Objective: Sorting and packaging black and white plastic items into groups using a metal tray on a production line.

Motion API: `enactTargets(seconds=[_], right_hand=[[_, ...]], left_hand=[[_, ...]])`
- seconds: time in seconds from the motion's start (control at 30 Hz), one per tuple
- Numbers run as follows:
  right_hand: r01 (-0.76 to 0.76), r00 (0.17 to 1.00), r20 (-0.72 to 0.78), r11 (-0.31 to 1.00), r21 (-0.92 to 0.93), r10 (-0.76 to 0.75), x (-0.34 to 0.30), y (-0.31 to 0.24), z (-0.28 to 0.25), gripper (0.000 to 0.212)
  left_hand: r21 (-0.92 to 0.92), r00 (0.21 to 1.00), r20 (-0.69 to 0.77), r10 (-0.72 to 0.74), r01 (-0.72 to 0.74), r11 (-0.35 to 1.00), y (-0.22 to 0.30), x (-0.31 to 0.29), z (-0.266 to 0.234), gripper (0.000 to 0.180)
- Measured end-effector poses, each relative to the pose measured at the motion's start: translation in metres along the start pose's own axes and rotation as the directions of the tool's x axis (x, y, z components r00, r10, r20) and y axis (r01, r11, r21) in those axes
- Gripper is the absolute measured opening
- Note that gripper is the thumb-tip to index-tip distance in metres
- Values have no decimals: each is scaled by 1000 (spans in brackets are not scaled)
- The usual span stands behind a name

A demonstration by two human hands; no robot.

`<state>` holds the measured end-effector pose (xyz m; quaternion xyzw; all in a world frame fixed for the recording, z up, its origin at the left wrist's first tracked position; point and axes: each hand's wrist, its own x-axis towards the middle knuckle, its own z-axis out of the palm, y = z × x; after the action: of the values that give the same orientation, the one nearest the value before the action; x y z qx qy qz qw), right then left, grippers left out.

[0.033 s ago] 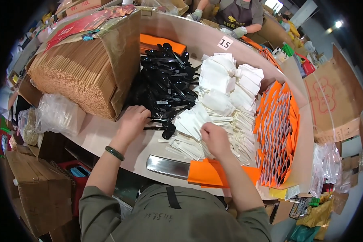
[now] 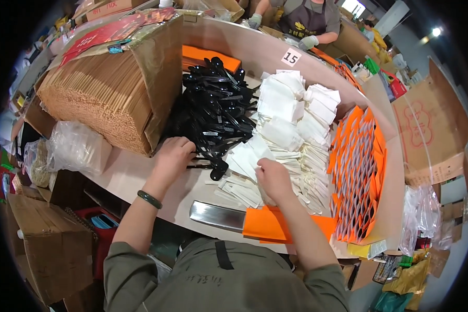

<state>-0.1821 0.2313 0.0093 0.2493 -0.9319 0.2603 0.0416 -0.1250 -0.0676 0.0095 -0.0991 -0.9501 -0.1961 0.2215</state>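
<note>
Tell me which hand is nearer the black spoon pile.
Left. The left hand touches the black spoon pile at its near edge; the right hand rests apart, on the white packets.

Bright, even indoor light is filling the scene, and a ceiling lamp (image 2: 436,31) is flaring white in the upper right of the frame. The pale worktop (image 2: 135,177) is throwing back a soft sheen, and shadows under the hands are staying faint. The fisheye lens is bending straight edges toward the rim, where a black vignette is closing in. The centre is looking sharp; the outer edges are smearing slightly.
</note>
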Motion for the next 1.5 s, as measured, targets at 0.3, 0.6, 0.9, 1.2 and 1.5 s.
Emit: enactTargets(seconds=[0.3, 0.6, 0.9, 1.2, 1.5], right_hand=[[-38, 986, 156, 989, -143, 60, 6, -25, -1, 14], [209, 879, 401, 964, 165, -259, -72, -67, 2, 10], [217, 967, 87, 950, 224, -241, -94, -63, 2, 15], [592, 803, 111, 805, -32, -586, -114, -31, 11, 33], [565, 820, 98, 825, 18, -564, -128, -32, 10, 35]], left_hand=[[-130, 956, -88, -279, 267, 955, 8, -27, -3, 16], [-415, 882, 121, -455, 461, 784, 63, -88, -6, 16], [-353, 938, 143, -315, 346, 869, 90, -85, -24, 9], [-90, 998, 56, 23, -18, 996, 77, -37, -10, 17], [456, 917, -55, -394, 374, 808, -23, 81, -187, 25]])
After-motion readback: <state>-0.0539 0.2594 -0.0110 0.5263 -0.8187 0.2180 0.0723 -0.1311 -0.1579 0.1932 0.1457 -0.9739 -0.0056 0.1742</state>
